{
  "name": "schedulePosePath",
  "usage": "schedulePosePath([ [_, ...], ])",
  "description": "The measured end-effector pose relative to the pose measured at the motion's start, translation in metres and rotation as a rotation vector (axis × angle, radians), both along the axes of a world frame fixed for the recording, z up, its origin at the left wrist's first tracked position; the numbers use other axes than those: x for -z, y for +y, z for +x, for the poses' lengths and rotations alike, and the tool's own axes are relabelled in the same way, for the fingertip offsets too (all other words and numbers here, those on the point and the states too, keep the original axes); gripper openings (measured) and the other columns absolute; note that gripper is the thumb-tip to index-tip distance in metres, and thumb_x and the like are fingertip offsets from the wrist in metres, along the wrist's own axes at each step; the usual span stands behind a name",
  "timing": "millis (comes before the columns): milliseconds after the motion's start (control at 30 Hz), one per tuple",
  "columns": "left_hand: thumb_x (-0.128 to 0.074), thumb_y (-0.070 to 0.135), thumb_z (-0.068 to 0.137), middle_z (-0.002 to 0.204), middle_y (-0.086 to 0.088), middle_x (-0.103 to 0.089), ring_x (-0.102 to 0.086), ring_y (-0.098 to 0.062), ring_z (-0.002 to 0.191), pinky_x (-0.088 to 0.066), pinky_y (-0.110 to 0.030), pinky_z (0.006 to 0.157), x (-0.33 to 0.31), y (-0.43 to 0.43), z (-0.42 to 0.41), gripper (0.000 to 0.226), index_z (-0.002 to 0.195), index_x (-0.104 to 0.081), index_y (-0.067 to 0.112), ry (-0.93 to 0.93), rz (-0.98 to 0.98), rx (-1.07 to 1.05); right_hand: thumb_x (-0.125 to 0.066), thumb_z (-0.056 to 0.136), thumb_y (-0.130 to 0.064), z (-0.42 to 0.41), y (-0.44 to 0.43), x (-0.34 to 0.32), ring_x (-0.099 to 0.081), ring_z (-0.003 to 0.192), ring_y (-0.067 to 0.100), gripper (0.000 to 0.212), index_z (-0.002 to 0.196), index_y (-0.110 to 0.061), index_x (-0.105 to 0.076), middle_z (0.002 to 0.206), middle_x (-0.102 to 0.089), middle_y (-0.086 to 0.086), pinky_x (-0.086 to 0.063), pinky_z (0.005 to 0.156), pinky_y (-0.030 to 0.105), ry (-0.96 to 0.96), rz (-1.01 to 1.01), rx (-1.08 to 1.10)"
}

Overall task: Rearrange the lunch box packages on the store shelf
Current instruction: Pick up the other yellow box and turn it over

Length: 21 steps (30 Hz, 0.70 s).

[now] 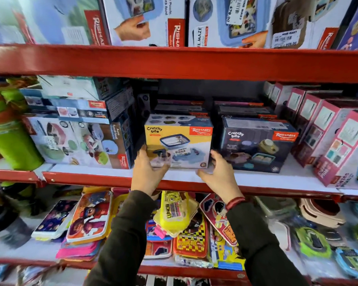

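While on shelf, box between hands

Both arms reach forward — left hand and right hand open, fingers spread

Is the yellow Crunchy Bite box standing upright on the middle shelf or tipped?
Upright. The yellow Crunchy Bite box sits flat on the middle shelf, its print reading level, with the left hand at its lower left corner.

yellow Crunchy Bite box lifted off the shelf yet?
No. The yellow Crunchy Bite box sits flat on the middle shelf, with the left hand and right hand open at its lower corners.
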<state>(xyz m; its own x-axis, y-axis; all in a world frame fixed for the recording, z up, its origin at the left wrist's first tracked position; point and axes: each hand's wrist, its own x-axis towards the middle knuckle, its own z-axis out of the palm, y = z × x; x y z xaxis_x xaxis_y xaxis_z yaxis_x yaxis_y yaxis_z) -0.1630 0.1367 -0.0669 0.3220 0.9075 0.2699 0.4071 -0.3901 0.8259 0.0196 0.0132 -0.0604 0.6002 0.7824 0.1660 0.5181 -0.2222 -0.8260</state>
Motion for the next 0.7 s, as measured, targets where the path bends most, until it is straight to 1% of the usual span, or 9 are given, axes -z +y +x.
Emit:
schedulePosePath([
  [67,-0.086,0.034,0.079,0.141,-0.007,-0.062,-0.060,-0.026,0.131,-0.050,-0.047,0.112,-0.005,0.001,-0.010,0.085,0.150,-0.042,0.017,-0.045,0.017,0.060,-0.086,0.078,-0.024,-0.003,-0.009,-0.001,-0.048,0.139,0.018,0.092,0.156,-0.024,-0.037,0.153,-0.049,0.000,-0.040,0.120,0.043,0.016,0.053,-0.011],
  [133,-0.086,0.051,0.074,0.142,-0.004,-0.057,-0.057,-0.022,0.133,-0.048,-0.045,0.115,-0.010,0.003,-0.020,0.094,0.153,-0.042,0.023,-0.089,0.052,0.097,-0.087,0.077,-0.017,-0.004,-0.020,-0.003,-0.045,0.132,0.012,0.093,0.154,-0.033,-0.038,0.148,-0.044,-0.008,-0.038,0.117,0.035,0.052,0.113,-0.044],
  [200,-0.085,0.059,0.069,0.142,-0.004,-0.048,-0.051,-0.021,0.136,-0.044,-0.038,0.116,-0.017,0.000,-0.030,0.104,0.157,-0.039,0.026,-0.139,0.028,0.127,-0.087,0.077,-0.011,-0.004,-0.030,-0.006,-0.048,0.131,0.012,0.092,0.152,-0.037,-0.041,0.146,-0.044,-0.010,-0.040,0.112,0.031,0.073,0.169,-0.071],
  [300,-0.080,0.066,0.063,0.139,0.002,-0.042,-0.048,-0.017,0.136,-0.040,-0.027,0.110,-0.026,-0.005,-0.042,0.112,0.159,-0.036,0.030,-0.181,0.017,0.203,-0.087,0.077,-0.010,-0.003,-0.036,-0.008,-0.059,0.126,0.016,0.082,0.145,-0.039,-0.050,0.138,-0.054,-0.011,-0.047,0.109,0.029,0.034,0.241,-0.054],
  [433,-0.084,0.055,0.068,0.153,0.009,-0.042,-0.046,-0.009,0.143,-0.039,-0.027,0.117,-0.027,-0.006,-0.054,0.107,0.159,-0.032,0.034,-0.182,0.057,0.316,-0.087,0.079,-0.021,-0.001,-0.041,-0.016,-0.068,0.118,0.016,0.064,0.138,-0.026,-0.062,0.131,-0.069,-0.003,-0.055,0.107,0.038,0.051,0.343,-0.024],
  [500,-0.083,0.038,0.075,0.157,0.009,-0.045,-0.046,-0.003,0.144,-0.039,-0.021,0.118,-0.028,-0.007,-0.057,0.099,0.158,-0.030,0.035,-0.178,0.078,0.376,-0.086,0.080,-0.022,-0.001,-0.042,-0.024,-0.073,0.109,0.011,0.051,0.128,-0.024,-0.068,0.119,-0.076,-0.002,-0.059,0.100,0.033,0.106,0.395,-0.011],
  [567,-0.076,0.020,0.080,0.151,0.012,-0.052,-0.049,0.008,0.137,-0.039,-0.013,0.117,-0.031,-0.010,-0.056,0.085,0.152,-0.032,0.036,-0.196,0.091,0.375,-0.084,0.082,-0.021,-0.003,-0.042,-0.033,-0.075,0.096,0.003,0.036,0.114,-0.029,-0.071,0.106,-0.078,-0.010,-0.061,0.089,0.023,0.133,0.449,0.010],
  [633,-0.074,0.010,0.087,0.145,0.015,-0.054,-0.051,0.008,0.136,-0.038,-0.018,0.121,-0.030,-0.009,-0.054,0.071,0.145,-0.037,0.030,-0.226,0.097,0.324,-0.083,0.083,-0.020,-0.004,-0.042,-0.039,-0.075,0.090,0.000,0.026,0.104,-0.031,-0.072,0.100,-0.078,-0.013,-0.060,0.083,0.017,0.135,0.485,0.020],
  [700,-0.071,0.008,0.094,0.144,0.008,-0.058,-0.054,-0.003,0.138,-0.039,-0.031,0.125,-0.029,-0.007,-0.053,0.056,0.140,-0.041,0.023,-0.254,0.086,0.282,-0.082,0.084,-0.021,-0.005,-0.042,-0.042,-0.074,0.090,-0.003,0.022,0.100,-0.032,-0.073,0.099,-0.077,-0.014,-0.060,0.083,0.016,0.142,0.502,0.033],
])
